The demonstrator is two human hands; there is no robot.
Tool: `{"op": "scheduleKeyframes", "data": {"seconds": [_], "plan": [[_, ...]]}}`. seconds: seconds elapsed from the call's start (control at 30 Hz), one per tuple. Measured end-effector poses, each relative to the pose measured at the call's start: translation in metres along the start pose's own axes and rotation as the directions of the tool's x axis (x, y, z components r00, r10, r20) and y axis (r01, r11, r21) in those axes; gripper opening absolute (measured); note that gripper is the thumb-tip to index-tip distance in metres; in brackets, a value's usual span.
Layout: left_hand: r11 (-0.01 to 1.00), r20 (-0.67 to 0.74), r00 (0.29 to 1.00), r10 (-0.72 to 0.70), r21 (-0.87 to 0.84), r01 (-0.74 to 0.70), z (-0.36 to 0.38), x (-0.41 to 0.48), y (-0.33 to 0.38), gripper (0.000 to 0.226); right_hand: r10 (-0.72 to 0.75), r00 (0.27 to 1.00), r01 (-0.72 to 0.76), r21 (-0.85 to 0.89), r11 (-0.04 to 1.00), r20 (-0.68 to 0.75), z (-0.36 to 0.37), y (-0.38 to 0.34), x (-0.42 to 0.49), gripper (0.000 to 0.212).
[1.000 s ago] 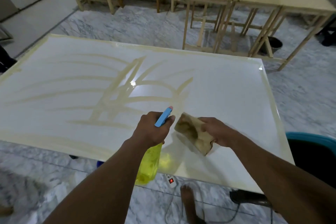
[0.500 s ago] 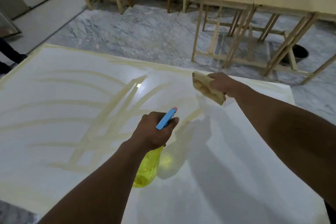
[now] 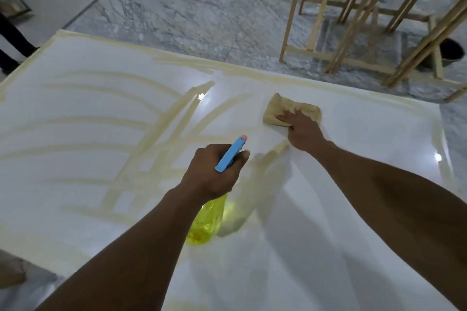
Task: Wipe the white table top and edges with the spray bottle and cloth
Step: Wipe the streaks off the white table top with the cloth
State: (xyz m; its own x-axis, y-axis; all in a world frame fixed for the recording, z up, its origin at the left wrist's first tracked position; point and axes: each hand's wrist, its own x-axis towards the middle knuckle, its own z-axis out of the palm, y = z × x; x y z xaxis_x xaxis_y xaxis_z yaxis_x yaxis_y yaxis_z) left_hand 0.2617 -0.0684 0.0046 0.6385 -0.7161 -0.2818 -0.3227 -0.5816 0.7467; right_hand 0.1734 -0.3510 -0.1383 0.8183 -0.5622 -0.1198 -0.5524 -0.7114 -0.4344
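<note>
The white table top (image 3: 353,139) fills most of the view, with yellowish streaks across its left half and along the far edge. My left hand (image 3: 214,171) grips a yellow spray bottle (image 3: 206,222) with a blue head, held just above the table's middle. My right hand (image 3: 302,129) presses a tan cloth (image 3: 283,108) flat on the table near the far edge, fingers spread over it. The cloth's right part is partly under my fingers.
Wooden tables (image 3: 353,20) with bare legs stand on the marble floor (image 3: 202,15) beyond the far edge. A dark bucket (image 3: 452,52) sits under them at the right. A person's dark trouser leg (image 3: 12,40) is at the far left.
My right hand has pulled the cloth back from the far edge toward me and pressed it flat on the top. The view has moved closer over the table. The left hand stays put with the bottle.
</note>
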Motion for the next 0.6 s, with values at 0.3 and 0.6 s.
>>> {"op": "scheduleKeyframes", "data": {"seconds": [0.3,0.6], "plan": [[0.996,0.003,0.997,0.083,0.030,-0.083,-0.024,-0.101,-0.038,0.045,-0.012,0.992,0.006,0.047,0.999,0.129,0.053,-0.082,-0.173,0.057],[0.993,0.087,0.990,0.116,-0.004,-0.116,-0.041,-0.221,-0.099,0.046,0.010,0.978,-0.033,0.108,0.994,0.210,0.112,-0.175,-0.342,0.046]]}}
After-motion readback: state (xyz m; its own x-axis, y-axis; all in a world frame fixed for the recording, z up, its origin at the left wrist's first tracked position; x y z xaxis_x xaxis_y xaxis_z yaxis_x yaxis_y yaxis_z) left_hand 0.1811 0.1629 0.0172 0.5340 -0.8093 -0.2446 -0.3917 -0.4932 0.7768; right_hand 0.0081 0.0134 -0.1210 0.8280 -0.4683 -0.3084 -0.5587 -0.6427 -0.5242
